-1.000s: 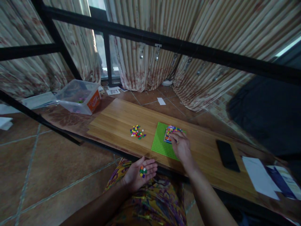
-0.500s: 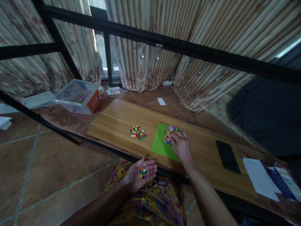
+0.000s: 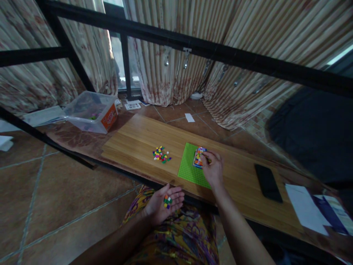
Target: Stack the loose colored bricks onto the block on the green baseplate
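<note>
Palm up above my lap, my left hand point(image 3: 162, 204) is open with its fingers stretched out. Several small coloured cubes point(image 3: 167, 201) in green, white, orange, yellow and blue rest on it. My right hand point(image 3: 213, 167) reaches over a green studded baseplate point(image 3: 187, 165), thumb and fingers pinched together. What they hold, if anything, is hidden. Under the fingertips lies a low rectangular build of multicoloured blocks point(image 3: 199, 154), its right part covered by the hand. Left of the baseplate, a loose pile of small cubes point(image 3: 160, 156) lies on the wooden board point(image 3: 138, 140).
A black phone point(image 3: 268, 183) lies on the board's right part, with white paper point(image 3: 305, 209) beyond it. At the far left stands a clear plastic bin point(image 3: 92, 110) with an orange label. A black metal bar point(image 3: 154, 35) crosses in front of the curtains point(image 3: 176, 77).
My right hand has shifted slightly over the block build, uncovering a bit more near its thumb. My left hand and the cubes on it stay in place.
</note>
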The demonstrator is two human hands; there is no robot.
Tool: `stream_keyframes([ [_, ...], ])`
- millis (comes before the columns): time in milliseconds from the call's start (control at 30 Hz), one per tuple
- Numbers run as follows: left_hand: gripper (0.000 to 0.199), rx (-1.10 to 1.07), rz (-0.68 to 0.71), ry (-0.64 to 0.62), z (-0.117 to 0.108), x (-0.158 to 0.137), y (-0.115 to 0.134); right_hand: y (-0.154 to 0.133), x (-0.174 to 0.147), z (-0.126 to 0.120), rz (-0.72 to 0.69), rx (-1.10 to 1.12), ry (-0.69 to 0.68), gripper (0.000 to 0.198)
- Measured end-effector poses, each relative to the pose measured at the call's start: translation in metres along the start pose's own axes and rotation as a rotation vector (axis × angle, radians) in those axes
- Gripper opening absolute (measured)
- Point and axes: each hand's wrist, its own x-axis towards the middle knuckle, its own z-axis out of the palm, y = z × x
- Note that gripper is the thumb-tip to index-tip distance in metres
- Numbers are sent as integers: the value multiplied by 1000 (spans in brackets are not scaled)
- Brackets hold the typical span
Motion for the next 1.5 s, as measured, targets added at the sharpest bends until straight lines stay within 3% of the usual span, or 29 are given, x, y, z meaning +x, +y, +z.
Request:
stream_keyframes([
  [267, 40, -3, -13, 51, 0, 2, 1, 6, -5, 10, 53, 49, 16, 27],
  [467, 42, 0, -5, 21, 5, 2, 6, 1, -11, 16, 60, 119, 79, 23],
  [700, 47, -54, 90, -177, 24, -6, 29, 0, -10, 6, 17, 79, 44, 25],
  [833, 53, -81, 130, -256, 27, -9, 34, -25, -20, -14, -28, 73, 60, 28],
  [1000, 57, -70, 117, -267, 30, -11, 33, -79, -59, -32, -192, 194, -314, 24],
  [1067, 56, -68, 122, -261, 33, -12, 32, -90, -74, -30, -229, 173, -372, 24],
  [1300, 56, -72, 99, -281, 41, -10, 27, -89, -103, -12, -216, 51, -306, 25],
  [1500, 53, -80, 87, -232, 39, -6, 24, -90, -105, -14, -161, 151, -305, 20],
])
